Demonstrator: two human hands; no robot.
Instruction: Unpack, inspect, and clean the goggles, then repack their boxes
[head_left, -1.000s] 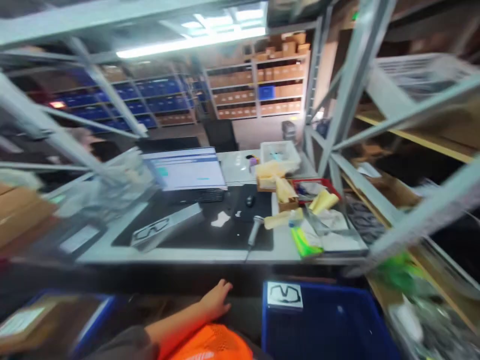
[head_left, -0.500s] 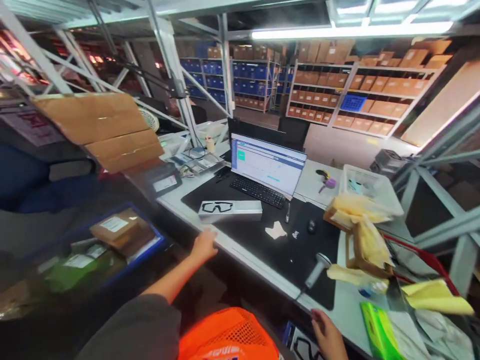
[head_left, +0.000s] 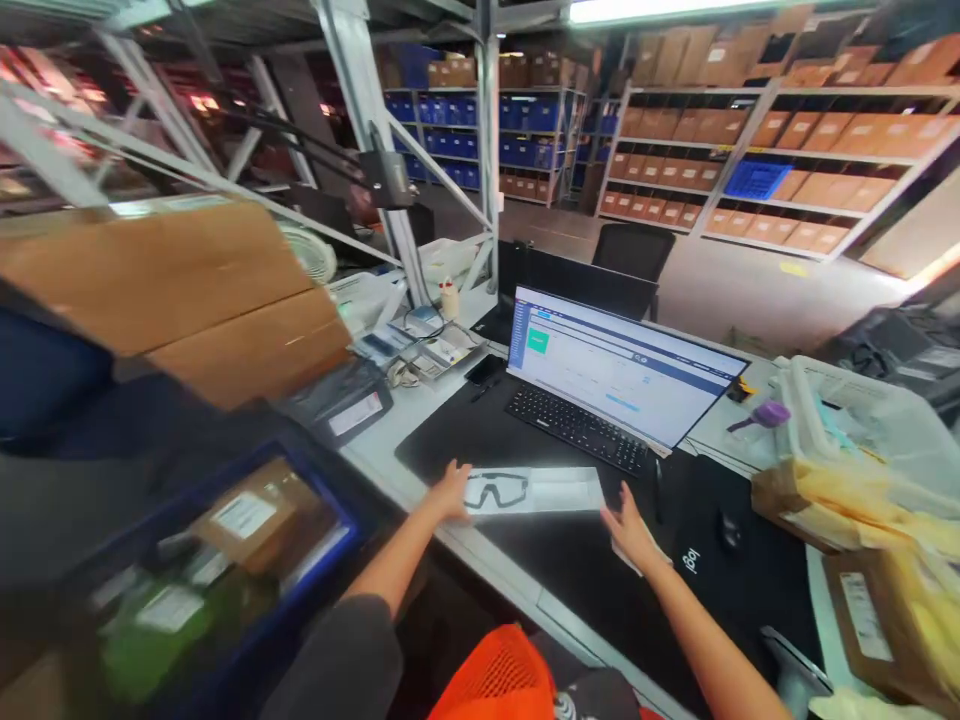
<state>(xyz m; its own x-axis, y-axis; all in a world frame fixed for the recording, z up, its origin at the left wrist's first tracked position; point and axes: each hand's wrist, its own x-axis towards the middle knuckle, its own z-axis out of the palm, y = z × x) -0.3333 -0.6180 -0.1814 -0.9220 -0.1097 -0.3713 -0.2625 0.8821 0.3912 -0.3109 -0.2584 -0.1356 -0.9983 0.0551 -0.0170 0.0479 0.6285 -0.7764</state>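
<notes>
White cardboard makes up the long, slim box (head_left: 559, 490) near the centre of the frame, with a picture of dark-framed glasses on its left half. It is over the dark mat (head_left: 540, 560) that covers much of the tabletop (head_left: 551, 605); whether it lies flat or is slightly raised, I cannot tell. The left hand (head_left: 451, 492) is clamped on the box's left end, fingers at the far edge and thumb at the near one. At the other end, the right hand (head_left: 634, 530) has its fingers spread apart, with the thumb close to the box's near right corner; whether it touches is unclear. A scrap of white paper (head_left: 628, 560) shows just under that hand.

Beyond the box, right of centre, stand a keyboard (head_left: 574, 430) and a lit screen (head_left: 622, 365). A pen (head_left: 658, 490) and a black mouse (head_left: 727, 530) lie to the right. Farther right are yellow paper (head_left: 877, 505), a brown carton (head_left: 862, 620) and a white bin (head_left: 892, 400). At the lower left, a blue tray (head_left: 334, 492) holds a brown parcel (head_left: 255, 518) and a green bag (head_left: 154, 625), both blurred. Shelves (head_left: 739, 140) of cartons fill the upper right of the frame.
</notes>
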